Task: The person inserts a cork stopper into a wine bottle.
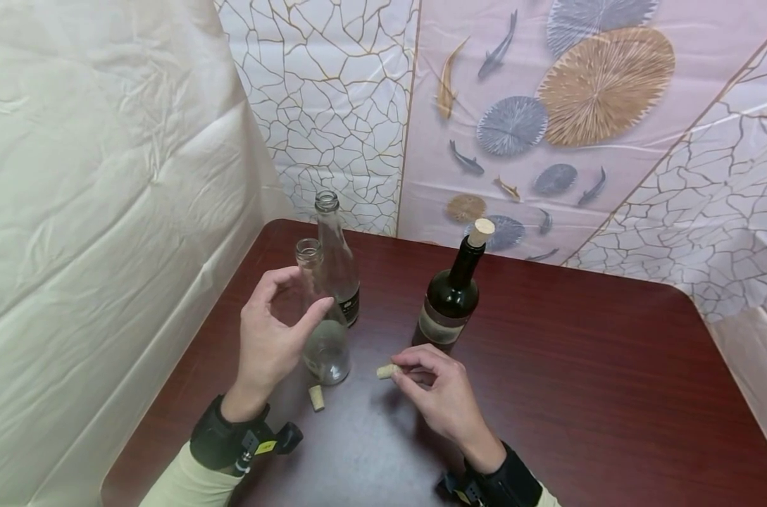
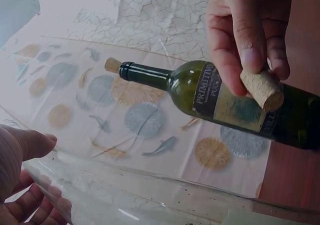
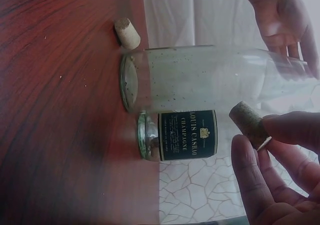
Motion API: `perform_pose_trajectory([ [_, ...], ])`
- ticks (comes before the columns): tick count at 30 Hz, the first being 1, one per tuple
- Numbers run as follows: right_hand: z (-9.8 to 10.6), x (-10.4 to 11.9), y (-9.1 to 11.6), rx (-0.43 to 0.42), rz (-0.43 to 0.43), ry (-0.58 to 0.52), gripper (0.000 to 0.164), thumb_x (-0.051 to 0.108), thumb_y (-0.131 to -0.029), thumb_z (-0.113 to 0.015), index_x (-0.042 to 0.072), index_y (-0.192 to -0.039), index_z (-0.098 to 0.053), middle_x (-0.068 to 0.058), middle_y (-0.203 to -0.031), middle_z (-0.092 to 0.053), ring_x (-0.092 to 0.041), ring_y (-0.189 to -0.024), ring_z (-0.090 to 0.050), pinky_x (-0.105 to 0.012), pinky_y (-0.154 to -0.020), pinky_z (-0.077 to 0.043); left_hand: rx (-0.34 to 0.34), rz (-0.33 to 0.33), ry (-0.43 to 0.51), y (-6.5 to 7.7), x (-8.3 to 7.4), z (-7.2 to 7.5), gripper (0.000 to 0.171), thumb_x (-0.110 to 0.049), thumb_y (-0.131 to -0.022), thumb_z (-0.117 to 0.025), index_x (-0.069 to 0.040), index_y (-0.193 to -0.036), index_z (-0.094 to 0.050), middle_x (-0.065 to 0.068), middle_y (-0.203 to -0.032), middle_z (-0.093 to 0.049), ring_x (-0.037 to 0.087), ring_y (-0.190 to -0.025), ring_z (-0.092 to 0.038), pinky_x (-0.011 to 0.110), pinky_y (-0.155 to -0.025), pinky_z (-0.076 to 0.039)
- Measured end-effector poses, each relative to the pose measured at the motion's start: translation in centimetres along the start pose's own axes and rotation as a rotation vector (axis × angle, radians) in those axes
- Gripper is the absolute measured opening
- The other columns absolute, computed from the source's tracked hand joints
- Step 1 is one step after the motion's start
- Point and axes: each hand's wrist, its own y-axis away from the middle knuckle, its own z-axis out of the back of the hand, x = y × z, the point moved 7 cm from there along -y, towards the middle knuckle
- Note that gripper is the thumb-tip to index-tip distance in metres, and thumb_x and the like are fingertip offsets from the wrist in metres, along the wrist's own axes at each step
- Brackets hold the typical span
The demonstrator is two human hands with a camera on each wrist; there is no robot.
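Note:
My left hand (image 1: 269, 345) curves beside the upper part of an unlabelled clear glass bottle (image 1: 327, 352), thumb and fingers spread apart; the bottle stands upright on the table. Between thumb and fingertips, my right hand (image 1: 443, 391) pinches a small tapered cork (image 1: 385, 371) just above the table. Another cork (image 1: 317, 398) lies near the base of the clear bottle. Behind that bottle is a second clear bottle (image 1: 339, 260), its black label (image 3: 187, 135) reading champagne. A dark green wine bottle (image 1: 453, 292) stands beyond my right hand, with a cork (image 1: 482, 232) in its neck.
The dark red-brown table (image 1: 586, 366) has rounded far corners. Cream cloth (image 1: 117, 176) hangs along the left side, and a patterned cloth (image 1: 345, 91) hangs behind the far edge. Both glass bottle mouths are uncovered.

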Motion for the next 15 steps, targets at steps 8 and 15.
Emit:
perform_pose_trajectory([
  [8, 0.2, -0.1, 0.1, -0.007, 0.002, 0.003, 0.017, 0.007, -0.09, -0.081, 0.015, -0.105, -0.079, -0.003, -0.106, -0.074, -0.01, -0.092, -0.074, -0.024, -0.079, -0.063, 0.023, -0.01, -0.006, 0.0, -0.3, -1.2, 0.045, -0.001, -0.078, -0.09, 0.0, -0.118, -0.068, 0.011, -0.112, -0.072, 0.005, -0.102, -0.065, 0.016, -0.092, -0.052],
  [15, 0.4, -0.2, 0.3, -0.02, 0.01, 0.001, 0.018, 0.005, -0.089, -0.081, 0.013, -0.105, -0.079, -0.005, -0.107, -0.075, -0.01, -0.091, -0.074, -0.024, -0.078, -0.063, 0.054, 0.001, 0.008, 0.2, -0.4, -2.2, 0.049, -0.001, -0.077, -0.091, 0.001, -0.118, -0.066, 0.012, -0.113, -0.071, 0.006, -0.103, -0.066, 0.016, -0.095, -0.053],
])
